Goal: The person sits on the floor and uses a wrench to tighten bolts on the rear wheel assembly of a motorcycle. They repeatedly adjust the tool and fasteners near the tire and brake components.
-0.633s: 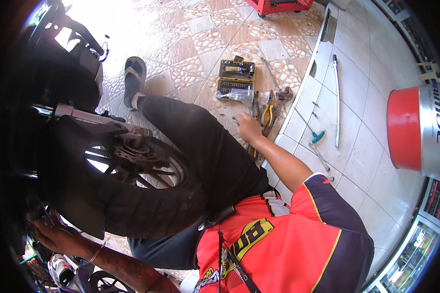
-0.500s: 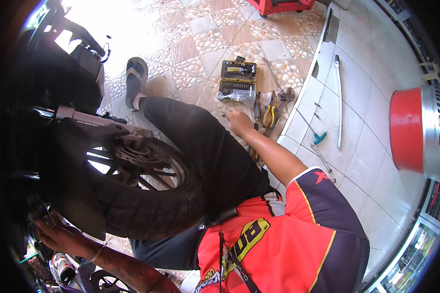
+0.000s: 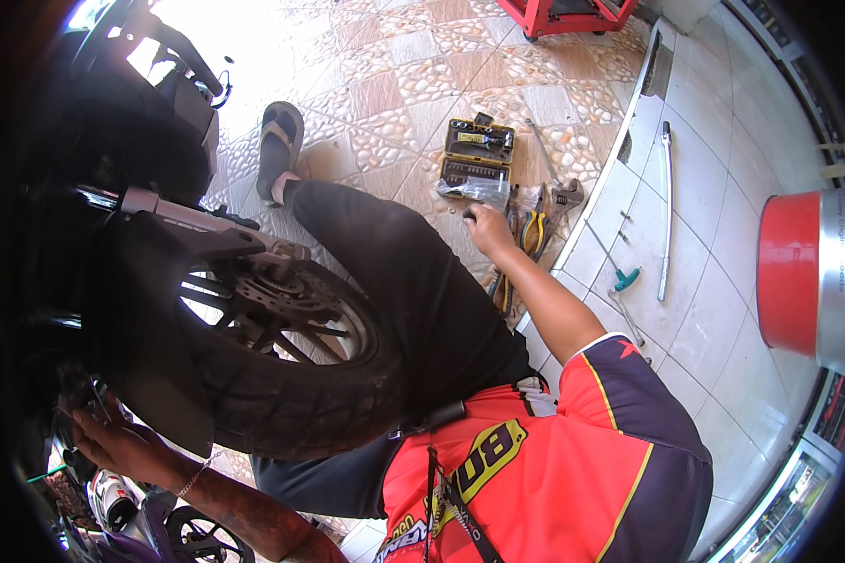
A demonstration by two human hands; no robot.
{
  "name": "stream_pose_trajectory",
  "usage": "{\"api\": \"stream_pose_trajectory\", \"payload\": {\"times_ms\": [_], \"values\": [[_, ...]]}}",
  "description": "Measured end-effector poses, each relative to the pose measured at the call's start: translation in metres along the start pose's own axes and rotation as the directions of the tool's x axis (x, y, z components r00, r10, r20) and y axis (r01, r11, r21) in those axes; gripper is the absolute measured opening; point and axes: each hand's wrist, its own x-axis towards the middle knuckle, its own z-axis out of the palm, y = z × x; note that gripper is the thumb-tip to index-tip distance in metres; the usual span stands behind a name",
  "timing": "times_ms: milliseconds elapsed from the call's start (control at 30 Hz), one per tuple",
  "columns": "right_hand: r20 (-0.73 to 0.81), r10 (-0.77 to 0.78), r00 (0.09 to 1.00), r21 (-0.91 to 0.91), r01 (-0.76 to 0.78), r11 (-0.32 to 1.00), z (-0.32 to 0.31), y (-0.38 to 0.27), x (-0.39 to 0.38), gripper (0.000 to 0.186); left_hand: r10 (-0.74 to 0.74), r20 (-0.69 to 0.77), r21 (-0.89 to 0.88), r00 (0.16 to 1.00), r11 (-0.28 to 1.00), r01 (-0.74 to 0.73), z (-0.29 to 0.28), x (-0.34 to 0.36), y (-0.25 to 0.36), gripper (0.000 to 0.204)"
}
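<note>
My left hand (image 3: 120,443) reaches in behind the black fender (image 3: 150,347) of a motorcycle, at the lower left. Its fingers bend around a dark part in deep shadow, whose kind I cannot make out. The front wheel (image 3: 291,413), with its brake disc (image 3: 286,293), stands beside my leg. Over the floor, my right hand (image 3: 488,233) is closed, with a small dark thing at its fingertips. Just beyond it lie an open socket set case (image 3: 479,155) and a clear plastic bag (image 3: 476,190). Yellow-handled pliers (image 3: 533,232) and an adjustable wrench (image 3: 566,194) lie beside that hand.
On the white tiled step at the right lie a long metal bar (image 3: 667,211), a green-handled T-shaped tool (image 3: 626,279) and a wrench (image 3: 627,314). A red and silver drum (image 3: 798,272) stands farther right. A red trolley (image 3: 573,17) is at the back. Another motorcycle (image 3: 150,525) shows lower left.
The view has shifted, so most things sit a little farther right and lower. My right hand stays by the socket set, its fingers turned slightly. My left hand keeps its place at the motorcycle.
</note>
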Motion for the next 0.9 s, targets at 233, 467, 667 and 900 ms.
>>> {"api": "stream_pose_trajectory", "payload": {"times_ms": [233, 467, 667, 900], "values": [[0.102, -0.093, 0.990, -0.144, 0.108, 0.984, 0.007, -0.013, 0.015, 0.023, 0.007, 0.047, -0.005, 0.999, 1.000, -0.007, -0.004, 0.003, -0.004, 0.036], [0.161, -0.135, 0.978, -0.236, 0.170, 0.957, 0.000, -0.023, 0.029, 0.026, 0.017, 0.062, -0.065, 0.998, 0.998, -0.013, -0.004, 0.000, -0.004, 0.033], [0.260, -0.238, 0.936, -0.330, 0.317, 0.889, -0.003, -0.019, 0.054, 0.021, -0.041, 0.046, -0.028, 0.998, 0.999, 0.043, -0.005, -0.002, -0.004, 0.031], [0.341, -0.232, 0.911, -0.337, 0.349, 0.875, 0.003, -0.022, 0.077, 0.023, -0.065, 0.042, -0.059, 0.997, 0.996, 0.067, -0.002, -0.004, -0.004, 0.033]]}}
